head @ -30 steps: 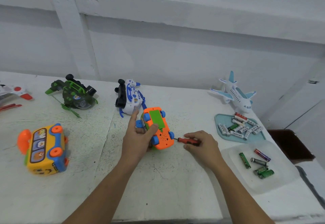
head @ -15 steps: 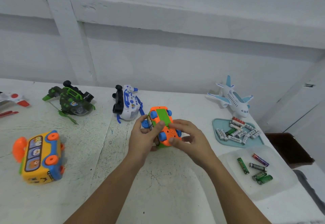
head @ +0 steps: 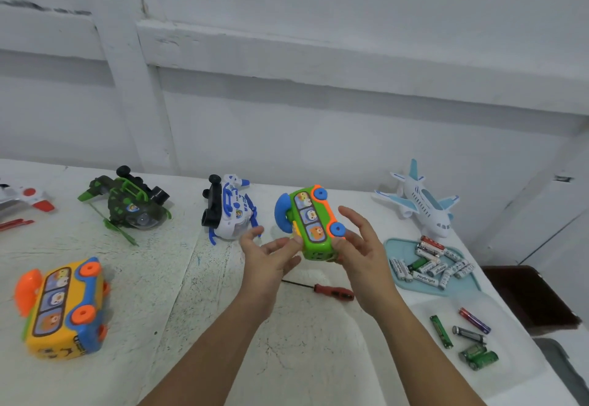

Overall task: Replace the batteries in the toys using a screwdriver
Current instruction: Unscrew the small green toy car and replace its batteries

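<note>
- White plank wall behind, scuffed white table (head: 178, 278) in front: we look down on a bench laid out with toys.
- At far left a yellow toy bus (head: 60, 307) stands near the table edge. A green toy helicopter (head: 127, 205) and a white-and-blue toy helicopter (head: 228, 211) lie further back, and no hand touches any of them.
- Our left hand (head: 264, 256) curls its fingertips in to pinch the near-left corner of the green toy bus (head: 310, 224), with the index finger lifted clear.
- We hold the green toy bus off the table between both hands, window side up. Its long axis runs away from us, and its battery door is out of sight (presumably on the underside).
- Our right hand (head: 360, 246) cradles the bus's near-right side, fingers almost straight alongside it.
- A screwdriver (head: 331, 291) lies on the table just below the hands, set left to right, red handle to the right and tip to the left. The handle is nearer the right hand, so we judge that hand the likelier to take it once the bus is turned over.
- At right a blue tray (head: 395, 246) piled with batteries sits in front of a toy airplane (head: 424, 201). Nearer us, a clear tray (head: 510, 361) holds a few loose batteries.
</note>
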